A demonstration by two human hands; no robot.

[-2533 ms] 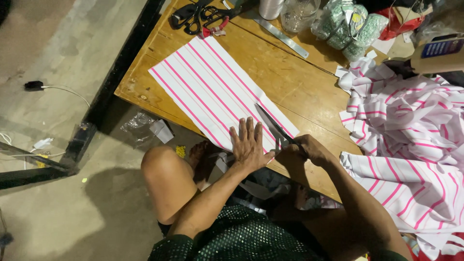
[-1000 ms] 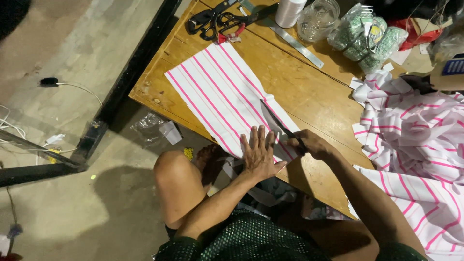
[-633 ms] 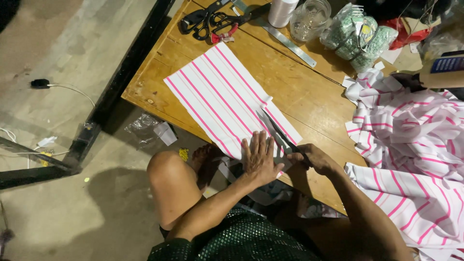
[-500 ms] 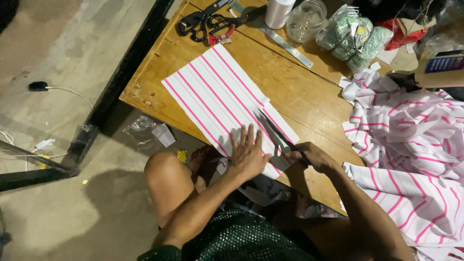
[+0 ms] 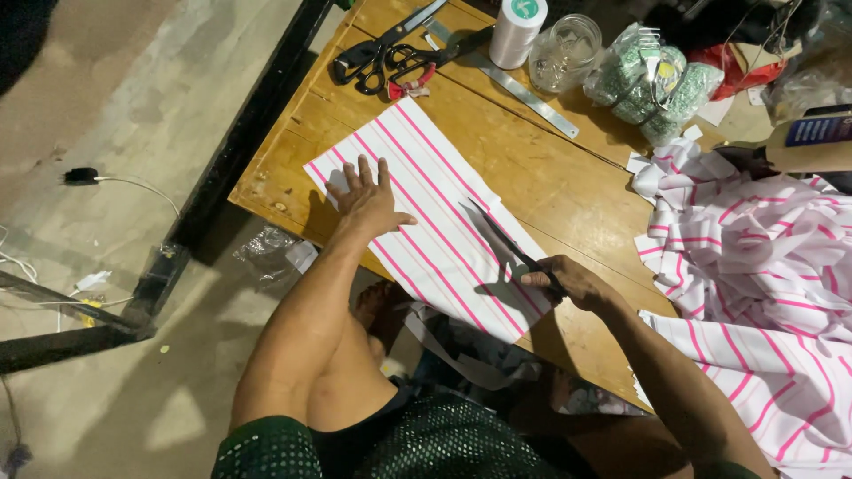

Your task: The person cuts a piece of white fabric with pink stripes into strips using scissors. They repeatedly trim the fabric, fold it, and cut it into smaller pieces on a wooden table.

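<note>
A wooden worktop [image 5: 568, 177] is standing over a bare concrete floor [image 5: 133, 106], with a black metal frame [image 5: 240, 142] running along its left edge. A white cloth panel with pink stripes [image 5: 426, 213] is lying flat near the worktop's front edge. The left hand [image 5: 366, 197] is pressing on the panel's far-left corner, fingers [image 5: 355, 170] spread wide. The right hand [image 5: 572, 282] is gripping a pair of scissors [image 5: 506, 244], fingers curled shut around the handles, blades lying into the panel. A heap of matching striped fabric [image 5: 754, 266] is crowding the right side; bare wood is lying between.
</note>
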